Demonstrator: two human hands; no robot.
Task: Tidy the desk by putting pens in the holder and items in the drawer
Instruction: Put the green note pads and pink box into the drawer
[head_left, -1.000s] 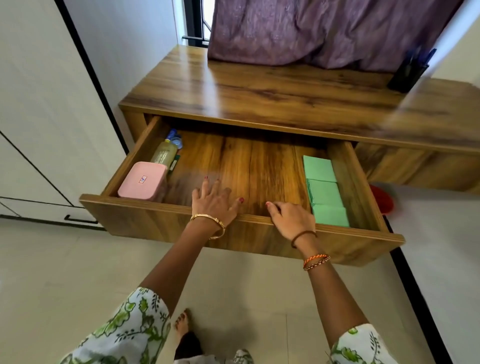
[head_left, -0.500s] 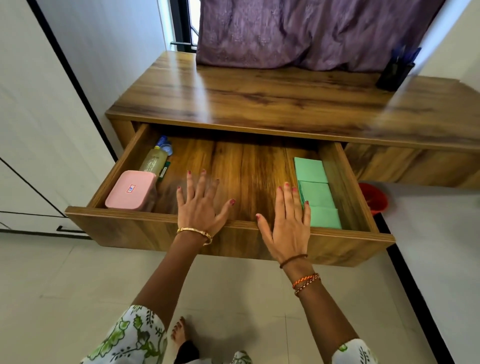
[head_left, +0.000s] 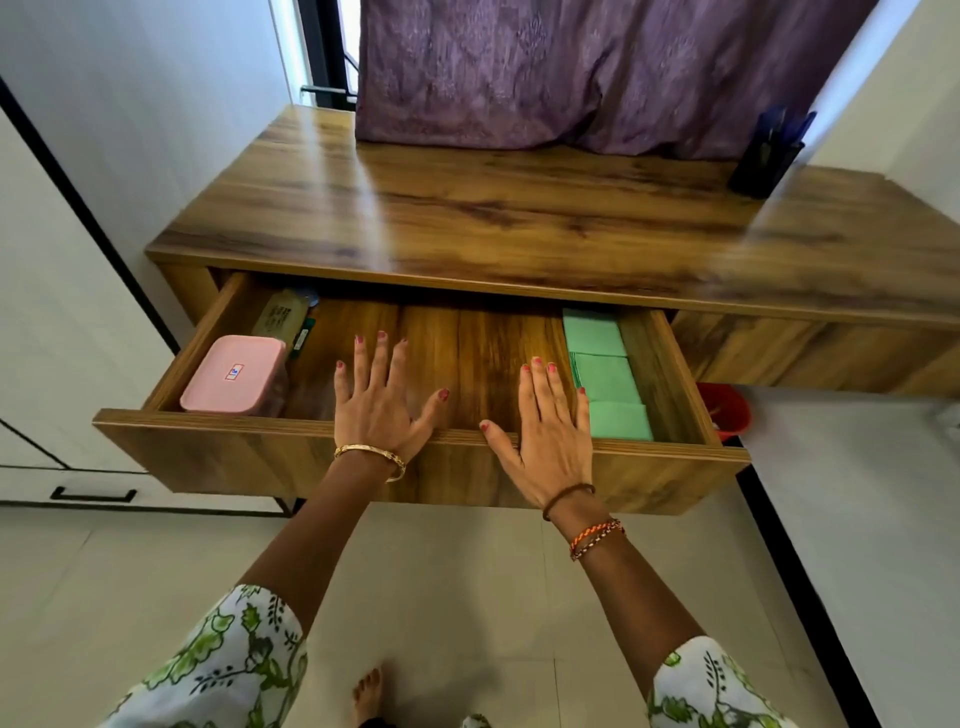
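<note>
The wooden drawer (head_left: 223, 457) stands partly pulled out under the desk top (head_left: 493, 218). Inside, at the left, sit a pink lidded box (head_left: 234, 374) and a bottle (head_left: 280, 317) lying behind it; a row of green pads (head_left: 605, 379) lies along the right side. My left hand (head_left: 379, 405) and my right hand (head_left: 550, 426) both have straight, spread fingers, palms against the drawer's front board, fingers reaching over its top edge. A dark pen holder (head_left: 763, 161) with blue pens stands at the desk's back right.
A purple curtain (head_left: 571, 73) hangs over the desk's back edge. White cabinet doors (head_left: 62, 312) with a black handle are at the left. A red bin (head_left: 724, 410) sits on the floor to the right of the drawer. My foot shows below on the tiled floor.
Both hands went from curled over the drawer's front edge to flat with straight fingers. The drawer now sits further in under the desk.
</note>
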